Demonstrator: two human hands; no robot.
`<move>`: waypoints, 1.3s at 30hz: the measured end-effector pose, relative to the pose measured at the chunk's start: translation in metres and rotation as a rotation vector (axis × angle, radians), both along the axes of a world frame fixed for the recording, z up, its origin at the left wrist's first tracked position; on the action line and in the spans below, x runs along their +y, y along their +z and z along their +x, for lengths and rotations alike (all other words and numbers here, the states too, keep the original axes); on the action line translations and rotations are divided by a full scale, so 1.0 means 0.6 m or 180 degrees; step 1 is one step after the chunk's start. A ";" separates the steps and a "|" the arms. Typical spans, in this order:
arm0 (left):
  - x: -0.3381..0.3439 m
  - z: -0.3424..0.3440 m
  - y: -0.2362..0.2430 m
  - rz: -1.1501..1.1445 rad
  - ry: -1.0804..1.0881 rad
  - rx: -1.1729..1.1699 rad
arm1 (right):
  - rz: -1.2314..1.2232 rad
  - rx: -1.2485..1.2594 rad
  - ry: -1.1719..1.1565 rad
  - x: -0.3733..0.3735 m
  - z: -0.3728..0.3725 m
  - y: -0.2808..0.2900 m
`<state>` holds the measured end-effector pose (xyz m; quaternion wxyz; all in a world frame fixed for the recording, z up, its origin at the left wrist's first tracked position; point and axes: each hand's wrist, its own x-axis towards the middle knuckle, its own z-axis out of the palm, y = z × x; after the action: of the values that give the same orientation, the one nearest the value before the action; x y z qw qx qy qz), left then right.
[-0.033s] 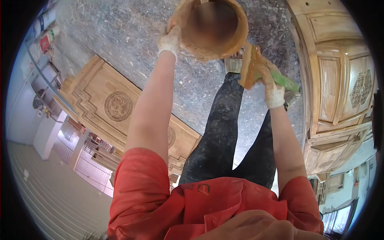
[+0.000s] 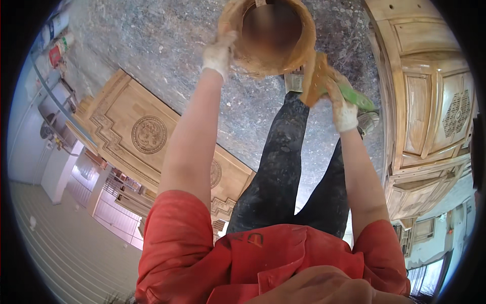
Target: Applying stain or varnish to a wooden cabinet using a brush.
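My left hand (image 2: 219, 54), in a white glove, grips the left side of a bucket (image 2: 305, 38) whose rim is coated in brown. The bucket's mouth faces me; its inside is dark and blurred, and a pale strip lies over the far rim. My right hand (image 2: 341, 104), in a stained glove, is closed around a wide brush (image 2: 315, 83) with a green handle (image 2: 360, 99). The brush head is orange-brown and wet-looking, beside the lower right of the bucket. Motion blurs both hands a little.
Carved wooden panels (image 2: 126, 114) lie or lean at the left. Glossy wooden doors (image 2: 417, 111) stand along the right. My shoes and dark trousers (image 2: 273, 162) are on the speckled grey floor (image 2: 152, 40). A red and green container (image 2: 56, 53) is at the far left.
The bucket and my left hand have shifted slightly right. My right hand and the brush have moved a little left and away from me.
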<state>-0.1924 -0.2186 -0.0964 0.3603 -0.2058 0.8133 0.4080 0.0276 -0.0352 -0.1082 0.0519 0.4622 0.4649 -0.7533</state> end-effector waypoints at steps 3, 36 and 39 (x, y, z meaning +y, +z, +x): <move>0.038 0.065 0.017 0.0762 0.0166 -0.0739 | 0.0627 0.0161 0.0390 -0.038 -0.070 -0.074; 0.305 0.478 0.186 0.0914 0.1272 -0.0692 | 0.0636 0.0056 -0.0788 0.116 0.505 0.036; 0.300 0.507 0.160 0.0886 0.1156 -0.1236 | -0.0669 0.0388 -0.1703 0.135 0.603 0.048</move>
<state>0.1117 -0.0388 -0.0002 0.4550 -0.3707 0.6152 0.5264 0.3892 0.0459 -0.0797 -0.1290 0.5144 0.2483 -0.8106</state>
